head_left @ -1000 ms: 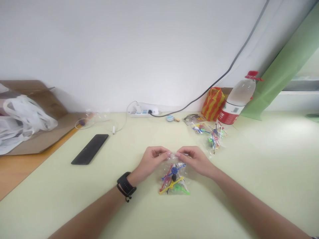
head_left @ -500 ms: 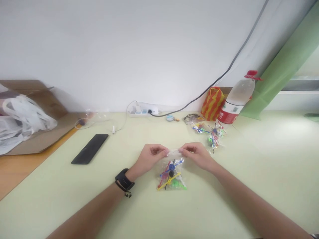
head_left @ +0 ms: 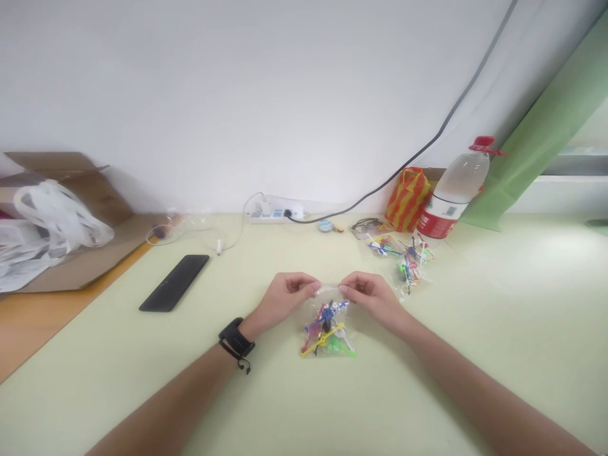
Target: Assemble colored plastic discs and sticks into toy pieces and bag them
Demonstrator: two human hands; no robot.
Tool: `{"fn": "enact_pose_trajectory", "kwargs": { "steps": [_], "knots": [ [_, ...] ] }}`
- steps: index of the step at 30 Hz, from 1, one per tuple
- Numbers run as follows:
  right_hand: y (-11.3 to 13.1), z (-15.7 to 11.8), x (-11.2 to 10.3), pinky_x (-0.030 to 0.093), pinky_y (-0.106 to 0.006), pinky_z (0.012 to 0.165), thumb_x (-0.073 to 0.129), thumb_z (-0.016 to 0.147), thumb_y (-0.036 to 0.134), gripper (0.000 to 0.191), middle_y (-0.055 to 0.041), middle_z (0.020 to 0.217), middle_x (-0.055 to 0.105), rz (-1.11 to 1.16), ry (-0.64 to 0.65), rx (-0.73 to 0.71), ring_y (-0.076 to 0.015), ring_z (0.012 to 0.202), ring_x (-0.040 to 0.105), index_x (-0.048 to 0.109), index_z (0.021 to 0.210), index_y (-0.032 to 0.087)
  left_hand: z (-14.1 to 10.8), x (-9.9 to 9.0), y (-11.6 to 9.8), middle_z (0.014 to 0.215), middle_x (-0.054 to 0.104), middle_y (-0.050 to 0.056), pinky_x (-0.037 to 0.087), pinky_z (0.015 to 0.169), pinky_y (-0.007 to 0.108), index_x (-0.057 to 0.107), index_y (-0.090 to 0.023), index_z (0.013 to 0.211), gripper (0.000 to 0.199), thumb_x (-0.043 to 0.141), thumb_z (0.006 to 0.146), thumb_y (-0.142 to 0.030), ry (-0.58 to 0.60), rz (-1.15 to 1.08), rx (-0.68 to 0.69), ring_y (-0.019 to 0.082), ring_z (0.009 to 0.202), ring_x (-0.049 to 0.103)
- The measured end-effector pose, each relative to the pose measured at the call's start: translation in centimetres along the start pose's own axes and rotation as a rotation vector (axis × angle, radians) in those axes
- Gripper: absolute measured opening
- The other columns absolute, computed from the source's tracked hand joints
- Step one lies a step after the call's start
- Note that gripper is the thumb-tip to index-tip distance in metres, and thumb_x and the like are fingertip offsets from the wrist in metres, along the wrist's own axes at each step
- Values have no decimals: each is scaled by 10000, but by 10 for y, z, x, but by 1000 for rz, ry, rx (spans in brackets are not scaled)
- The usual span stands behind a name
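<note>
A clear plastic bag (head_left: 327, 326) hangs from both hands near the middle of the table. Inside it are small plastic parts in blue, yellow, red, green, white and black. My left hand (head_left: 287, 301) pinches the bag's upper left corner between thumb and fingers. At the upper right corner, my right hand (head_left: 373, 297) holds it in the same kind of pinch. A black watch (head_left: 236, 338) is on my left wrist. Beyond my right hand lie more clear bags of coloured parts (head_left: 412, 266).
A black phone (head_left: 174, 283) lies at left. Behind it is a cardboard box (head_left: 109, 244) with white plastic strips. A power strip (head_left: 275, 213) with cables stands by the wall. At back right are a red-capped bottle (head_left: 458, 183) and a red-and-yellow bag (head_left: 407, 199).
The hands keep their pinch on the bag, and its top edge looks pulled a little differently between them. The whole view has shifted slightly.
</note>
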State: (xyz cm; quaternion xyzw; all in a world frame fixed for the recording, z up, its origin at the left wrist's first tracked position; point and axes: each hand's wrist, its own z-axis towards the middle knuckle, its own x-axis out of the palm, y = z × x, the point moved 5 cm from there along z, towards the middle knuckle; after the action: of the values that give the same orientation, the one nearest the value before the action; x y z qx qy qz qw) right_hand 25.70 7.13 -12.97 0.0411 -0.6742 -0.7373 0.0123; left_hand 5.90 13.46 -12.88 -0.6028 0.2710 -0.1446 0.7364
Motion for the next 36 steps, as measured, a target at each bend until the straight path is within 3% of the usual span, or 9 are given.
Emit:
{"fn": "enact_pose_trajectory", "kwargs": {
  "steps": [5, 11, 19, 22, 28, 33, 36],
  "knots": [
    [-5, 0, 0, 415, -292, 648, 801, 818, 452, 271, -8, 719, 667, 29, -45, 20, -152, 671, 554, 734, 824, 190, 0, -6, 2, 982, 800, 92, 561, 798, 301, 825, -177, 994, 261, 819, 831, -380, 12, -56, -35, 221, 890, 721],
    [-18, 0, -6, 416, -298, 659, 850, 733, 363, 251, -34, 761, 708, 159, -147, 121, -156, 704, 547, 839, 934, 213, 1, -12, 12, 951, 811, 104, 556, 877, 311, 828, -184, 1080, 294, 812, 839, -351, -28, -177, -120, 232, 945, 740],
    [-23, 2, -5, 414, -284, 663, 847, 693, 313, 193, -34, 700, 692, 366, -186, 175, -133, 673, 532, 854, 853, 205, 4, -13, 12, 1021, 804, 94, 539, 877, 288, 846, -194, 969, 168, 729, 861, -250, -72, -182, -83, 226, 1004, 713],
    [-21, 3, -6, 421, -283, 667, 833, 720, 338, 192, -28, 704, 691, 327, -164, 138, -137, 678, 538, 851, 858, 206, 3, -11, 6, 1003, 800, 90, 543, 887, 299, 844, -187, 958, 175, 704, 878, -255, -70, -178, -49, 218, 967, 707],
    [-13, 1, -7, 482, -311, 737, 830, 774, 431, 282, -50, 831, 749, 84, -165, 49, -179, 774, 622, 825, 932, 198, 1, -9, 1, 967, 796, 97, 566, 861, 316, 821, -161, 939, 222, 825, 818, -347, -89, -75, -19, 226, 924, 715],
    [-13, 2, -8, 505, -326, 752, 834, 773, 435, 373, -39, 841, 742, 30, -168, -6, -191, 784, 656, 789, 1060, 202, 2, -11, 7, 947, 786, 73, 574, 875, 331, 757, -183, 1185, 404, 828, 825, -352, -94, -49, 10, 209, 899, 720],
    [-14, 3, -8, 511, -328, 752, 830, 772, 425, 291, -54, 857, 756, 4, -166, -4, -199, 795, 669, 790, 942, 192, 4, -13, 7, 958, 787, 83, 574, 840, 320, 792, -171, 1003, 264, 812, 838, -376, -99, 57, 15, 210, 888, 718]
  ]
}}
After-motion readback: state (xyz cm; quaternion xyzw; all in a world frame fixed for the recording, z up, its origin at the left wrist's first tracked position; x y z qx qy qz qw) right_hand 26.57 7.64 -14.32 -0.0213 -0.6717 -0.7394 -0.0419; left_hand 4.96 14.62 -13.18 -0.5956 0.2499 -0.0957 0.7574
